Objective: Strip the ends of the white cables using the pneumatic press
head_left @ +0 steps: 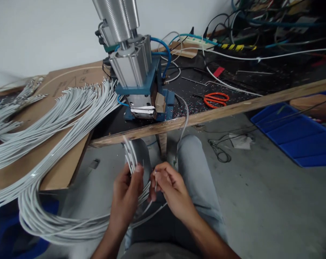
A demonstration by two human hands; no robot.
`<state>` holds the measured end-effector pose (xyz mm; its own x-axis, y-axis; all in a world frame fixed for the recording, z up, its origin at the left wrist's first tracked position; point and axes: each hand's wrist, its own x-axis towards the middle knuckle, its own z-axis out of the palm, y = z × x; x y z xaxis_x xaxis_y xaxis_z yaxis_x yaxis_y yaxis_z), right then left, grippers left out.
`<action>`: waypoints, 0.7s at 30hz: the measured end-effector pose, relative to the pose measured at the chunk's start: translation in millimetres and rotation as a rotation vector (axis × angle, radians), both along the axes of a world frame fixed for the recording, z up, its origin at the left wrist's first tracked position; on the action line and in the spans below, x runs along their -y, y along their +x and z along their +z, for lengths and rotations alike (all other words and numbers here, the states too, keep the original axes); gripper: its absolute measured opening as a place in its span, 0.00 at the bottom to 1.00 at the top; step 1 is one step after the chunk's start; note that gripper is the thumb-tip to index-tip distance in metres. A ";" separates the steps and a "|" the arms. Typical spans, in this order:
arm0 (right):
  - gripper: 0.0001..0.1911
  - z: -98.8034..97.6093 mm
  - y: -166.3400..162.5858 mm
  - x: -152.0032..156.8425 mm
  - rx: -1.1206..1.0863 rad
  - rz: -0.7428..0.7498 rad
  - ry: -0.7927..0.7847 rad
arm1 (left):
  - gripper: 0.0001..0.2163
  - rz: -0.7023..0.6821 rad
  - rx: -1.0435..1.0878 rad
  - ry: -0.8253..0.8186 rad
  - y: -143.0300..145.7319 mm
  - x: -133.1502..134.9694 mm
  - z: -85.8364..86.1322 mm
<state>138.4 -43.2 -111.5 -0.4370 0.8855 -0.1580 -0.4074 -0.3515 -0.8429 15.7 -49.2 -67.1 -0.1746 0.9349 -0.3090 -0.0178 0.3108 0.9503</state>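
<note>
My left hand (126, 196) is closed around a bundle of thin white cables (130, 156), whose ends stick up above my thumb. The cables loop down and left in a long hank (44, 219) that runs up onto the bench. My right hand (170, 189) pinches a single white cable (155, 183) close beside the bundle. Both hands are held over my lap, just below the bench's wooden front edge (206, 116). A blue pneumatic press (141, 82) with a silver cylinder stands on the bench directly above the hands.
More white cables (57, 115) fan over a cardboard sheet (60, 169) on the left. Orange scissors (215, 99) lie on the dark benchtop right of the press, among loose wires and a power strip (198, 40). A blue crate (295, 135) sits on the concrete floor at right.
</note>
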 end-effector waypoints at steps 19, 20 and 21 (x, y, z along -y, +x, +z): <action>0.19 -13.9 41.3 1.1 0.492 0.390 0.450 | 0.05 -0.785 -0.475 0.013 -27.3 -4.3 13.6; 0.17 -16.4 42.5 0.4 0.530 0.423 0.503 | 0.04 -0.880 -0.505 0.002 -27.4 -5.2 11.7; 0.17 -18.6 41.4 0.4 0.529 0.433 0.500 | 0.05 -0.897 -0.510 -0.022 -25.2 -5.3 9.4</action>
<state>179.8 -43.6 -130.1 -0.7323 0.6772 -0.0711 0.1689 0.0796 -0.9824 -9.6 -43.9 -57.7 0.4693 0.7808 -0.4124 0.6330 0.0282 0.7737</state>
